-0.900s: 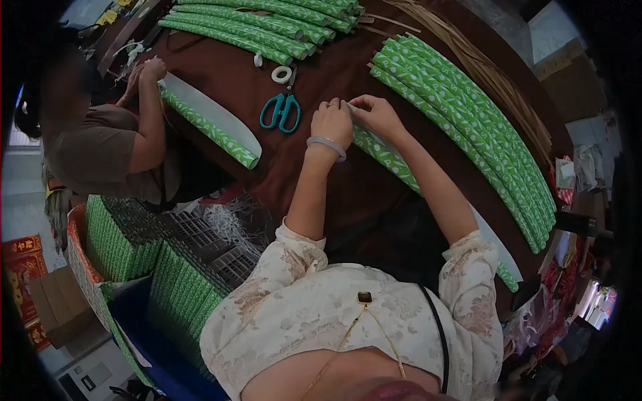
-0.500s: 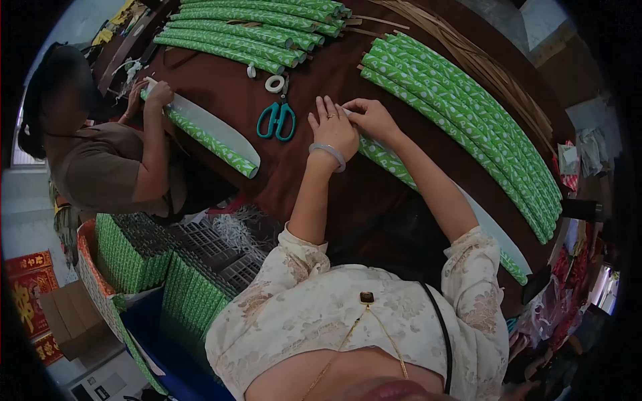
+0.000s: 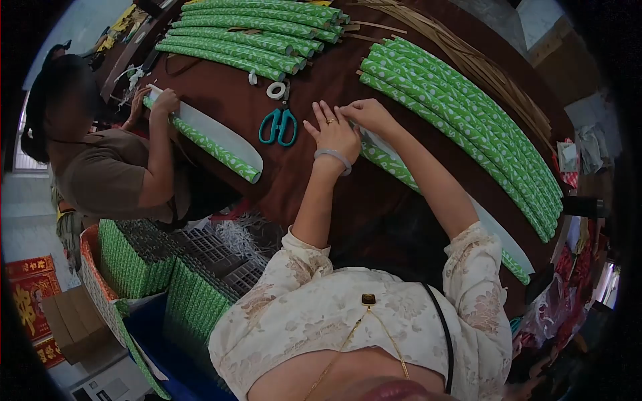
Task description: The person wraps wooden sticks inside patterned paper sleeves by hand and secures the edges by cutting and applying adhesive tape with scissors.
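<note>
In front of me lies a partly rolled sheet of green patterned wrapping paper, its white underside showing along the far side. My left hand rests flat at its left end, fingers stretched out. Beside it, my right hand pinches the paper's edge at that same end; its fingertips are partly hidden. Teal-handled scissors lie left of my left hand, with a roll of white tape by their blades.
Finished green rolls lie on the right, more rolls at the back left. Brown strips run along the far edge. A co-worker on the left handles another green sheet. Packed rolls stand in a blue bin.
My hands stay at the paper's end with only a slight shift; the left fingers spread a little more. The whole view has tilted slightly.
</note>
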